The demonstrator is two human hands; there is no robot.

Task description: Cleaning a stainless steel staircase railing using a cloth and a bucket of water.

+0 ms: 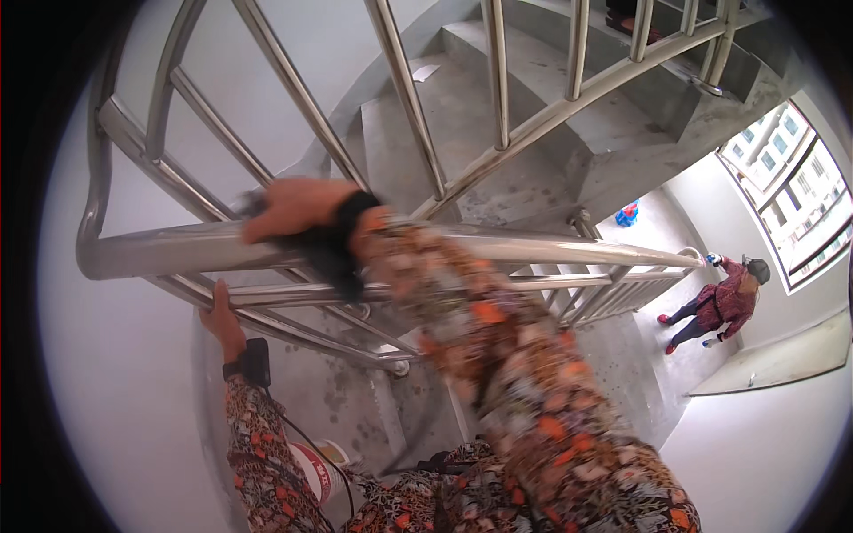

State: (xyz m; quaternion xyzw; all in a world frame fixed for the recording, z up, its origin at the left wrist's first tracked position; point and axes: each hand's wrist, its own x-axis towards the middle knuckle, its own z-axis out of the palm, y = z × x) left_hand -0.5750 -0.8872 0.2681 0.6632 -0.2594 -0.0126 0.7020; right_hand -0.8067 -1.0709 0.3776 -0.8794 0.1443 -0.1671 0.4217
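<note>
My right hand, blurred, lies over the thick stainless steel handrail, thumb on the near side. Dark grey stuff, perhaps a cloth, shows at its fingertips; blur hides how it is held. A black wristband circles that wrist, with a dark blurred shape below it. Lower down, my left hand grips a thinner steel rail beneath the handrail. A black box-shaped device with a cable is strapped to the left wrist. Both sleeves are patterned in orange, brown and grey.
Curving concrete steps rise beyond steel balusters. A white and red bucket stands by my left forearm. On the lower landing another person reaches to the handrail's end, near a window and a blue bag-like object.
</note>
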